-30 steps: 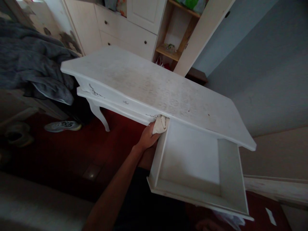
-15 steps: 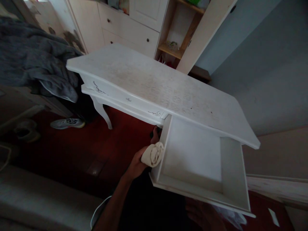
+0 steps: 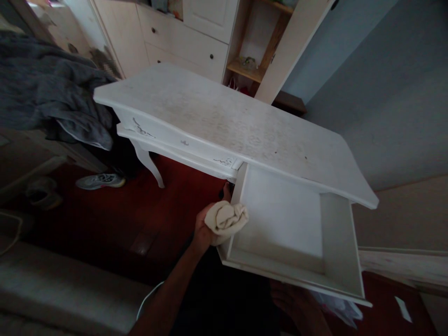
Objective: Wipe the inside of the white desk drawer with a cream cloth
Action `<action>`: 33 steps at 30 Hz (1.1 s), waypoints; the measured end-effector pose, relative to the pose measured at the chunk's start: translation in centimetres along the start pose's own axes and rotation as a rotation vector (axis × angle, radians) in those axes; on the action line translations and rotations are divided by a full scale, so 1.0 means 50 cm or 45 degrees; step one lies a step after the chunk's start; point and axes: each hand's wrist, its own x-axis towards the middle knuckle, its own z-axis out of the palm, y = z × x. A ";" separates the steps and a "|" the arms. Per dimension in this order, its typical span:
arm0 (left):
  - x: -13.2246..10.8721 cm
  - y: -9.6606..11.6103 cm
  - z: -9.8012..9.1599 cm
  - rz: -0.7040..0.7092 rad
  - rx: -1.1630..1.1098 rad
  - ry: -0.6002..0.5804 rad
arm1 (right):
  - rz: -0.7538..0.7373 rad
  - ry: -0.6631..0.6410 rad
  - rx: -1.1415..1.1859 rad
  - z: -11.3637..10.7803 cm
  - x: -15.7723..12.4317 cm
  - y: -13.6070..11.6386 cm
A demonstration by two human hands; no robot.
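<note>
A rolled cream cloth (image 3: 226,219) is in my left hand (image 3: 203,231), whose fingers are closed around it from the left. The roll sits over the left side wall of a pulled-out white drawer (image 3: 341,242), partly above its inside. Nothing is visible in the drawer. Below the drawer's front edge, in deep shadow, is my right hand (image 3: 289,298). Its fingers look loosely stretched out, with nothing seen in them. The drawer belongs to a white desk (image 3: 217,107) with a stained top and dark ornament on its front.
Grey clothing (image 3: 52,93) hangs at the left. A grey shoe (image 3: 101,181) lies on the red floor (image 3: 168,210). A white cabinet (image 3: 178,35) with open shelves stands behind the desk. A clear plastic bag (image 3: 338,308) is under the drawer at the right.
My left hand has raised the cloth roll slightly and moved it right, over the drawer's side wall. The view has shifted a little. The drawer remains pulled out.
</note>
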 end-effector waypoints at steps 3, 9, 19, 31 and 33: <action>0.077 -0.042 0.033 0.179 -0.048 0.162 | -0.019 -0.004 0.007 0.005 -0.003 0.000; 0.170 -0.065 0.035 0.187 0.034 0.209 | -0.044 -0.016 0.009 0.001 -0.002 0.003; 0.032 -0.055 -0.115 0.476 0.769 -0.419 | 0.073 -0.046 -0.013 -0.058 0.053 0.021; -0.048 0.087 -0.019 0.420 0.212 -0.383 | -0.031 0.017 -0.082 -0.022 0.015 0.018; -0.058 0.093 -0.007 0.322 0.145 -0.241 | -0.061 0.005 -0.081 -0.021 0.015 0.020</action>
